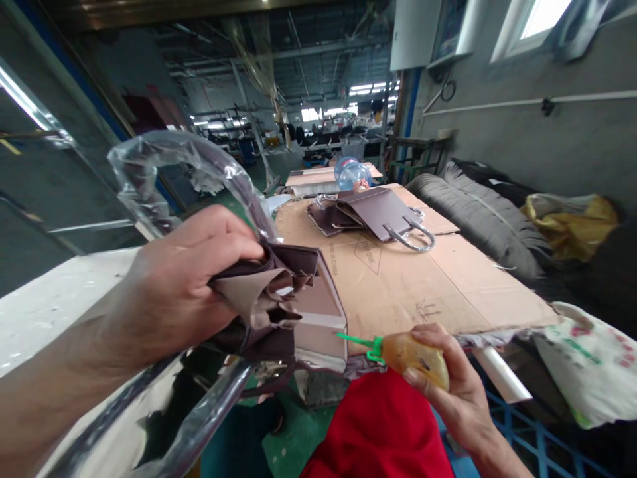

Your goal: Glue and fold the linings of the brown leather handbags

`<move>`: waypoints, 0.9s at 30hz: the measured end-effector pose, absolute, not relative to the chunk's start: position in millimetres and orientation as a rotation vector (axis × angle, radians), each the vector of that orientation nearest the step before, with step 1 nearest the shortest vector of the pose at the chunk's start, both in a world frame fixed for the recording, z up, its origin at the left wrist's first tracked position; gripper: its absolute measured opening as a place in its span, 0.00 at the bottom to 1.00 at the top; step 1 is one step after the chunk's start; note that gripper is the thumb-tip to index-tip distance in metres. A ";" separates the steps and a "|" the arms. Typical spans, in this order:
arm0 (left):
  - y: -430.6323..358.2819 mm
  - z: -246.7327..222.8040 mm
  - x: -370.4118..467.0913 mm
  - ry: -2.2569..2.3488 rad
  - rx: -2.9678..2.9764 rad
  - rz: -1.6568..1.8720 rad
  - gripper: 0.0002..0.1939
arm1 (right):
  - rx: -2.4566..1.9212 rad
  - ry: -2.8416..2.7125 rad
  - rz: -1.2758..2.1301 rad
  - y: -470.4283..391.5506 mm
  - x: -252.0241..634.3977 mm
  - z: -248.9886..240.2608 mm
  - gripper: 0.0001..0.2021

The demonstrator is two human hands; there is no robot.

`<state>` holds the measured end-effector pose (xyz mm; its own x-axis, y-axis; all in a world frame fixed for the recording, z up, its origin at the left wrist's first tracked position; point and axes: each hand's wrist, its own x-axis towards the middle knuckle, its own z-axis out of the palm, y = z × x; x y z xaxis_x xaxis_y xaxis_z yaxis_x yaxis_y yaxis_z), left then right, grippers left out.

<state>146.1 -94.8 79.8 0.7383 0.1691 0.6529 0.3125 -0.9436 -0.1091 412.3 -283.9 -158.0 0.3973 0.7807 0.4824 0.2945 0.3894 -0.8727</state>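
My left hand (194, 285) is closed on the brown handbag (271, 345), gripping its gathered lining near the top. The bag has a stiff, pale inner panel (321, 312) facing right, and a plastic-wrapped handle (189, 149) arches above my hand. In my right hand (458, 385) is a yellowish squeeze bottle (415, 358) with a thin green nozzle, its fingers wrapped round the bottle. The nozzle tip points left and lies close to the panel's lower right edge; whether it touches I cannot tell.
A cardboard-covered table (413, 285) extends ahead, with more brown bag pieces (373, 209) and a large clear water bottle (352, 174) on it. Grey stuffed sacks (482, 212) line the right wall. A white plastic bag (592, 365) hangs at the table's right corner.
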 end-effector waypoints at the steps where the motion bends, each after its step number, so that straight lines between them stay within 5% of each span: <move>1: -94.8 78.4 148.3 -0.307 -2.699 -0.993 0.03 | -1.200 -1.149 0.395 -283.3 414.0 -157.3 0.16; 7: -81.5 49.0 159.6 -0.202 -2.736 -0.964 0.10 | -1.267 -1.111 0.344 -277.6 424.4 -159.1 0.15; 15: -80.3 -15.1 166.6 -0.383 -2.911 -0.702 0.07 | -1.376 -1.193 0.331 -267.2 434.5 -171.6 0.15; 27: -78.5 -17.6 166.1 -0.478 -2.892 -0.703 0.06 | -1.532 -1.280 0.415 -236.5 460.3 -156.7 0.17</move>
